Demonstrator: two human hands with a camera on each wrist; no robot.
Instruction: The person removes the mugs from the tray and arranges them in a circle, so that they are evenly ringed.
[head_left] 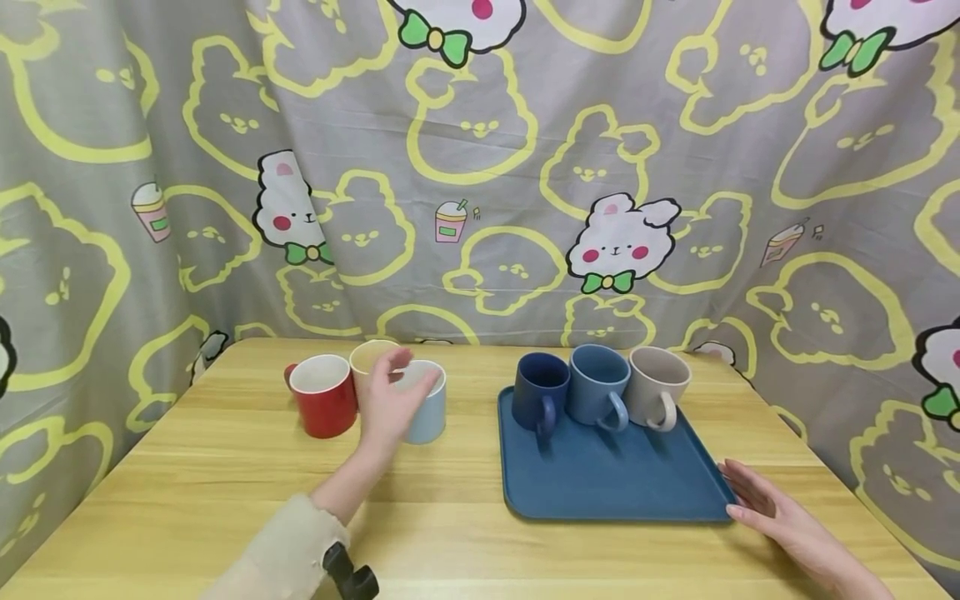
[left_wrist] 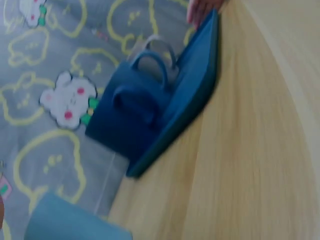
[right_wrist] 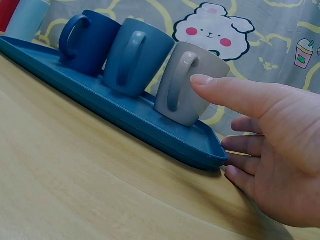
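My left hand (head_left: 388, 400) is at the light blue mug (head_left: 427, 421), thumb and fingers spread apart near its rim; the hand hides part of the mug. Just behind is a yellow mug (head_left: 371, 357), partly covered by the hand, and a red mug (head_left: 327, 408) stands to its left. My right hand (head_left: 780, 517) is at the right edge of a blue tray (head_left: 615, 492), its fingertips against the front right corner. In the right wrist view the thumb sticks out over the tray's corner, in front of the beige mug (right_wrist: 187, 85).
Along the tray's back stand a dark blue mug (head_left: 536, 387), a mid-blue mug (head_left: 596, 387) and a beige mug, handles toward the front. The wooden table (head_left: 450, 533) ends at a patterned grey curtain (head_left: 480, 200). A gap of table separates the light blue mug from the tray.
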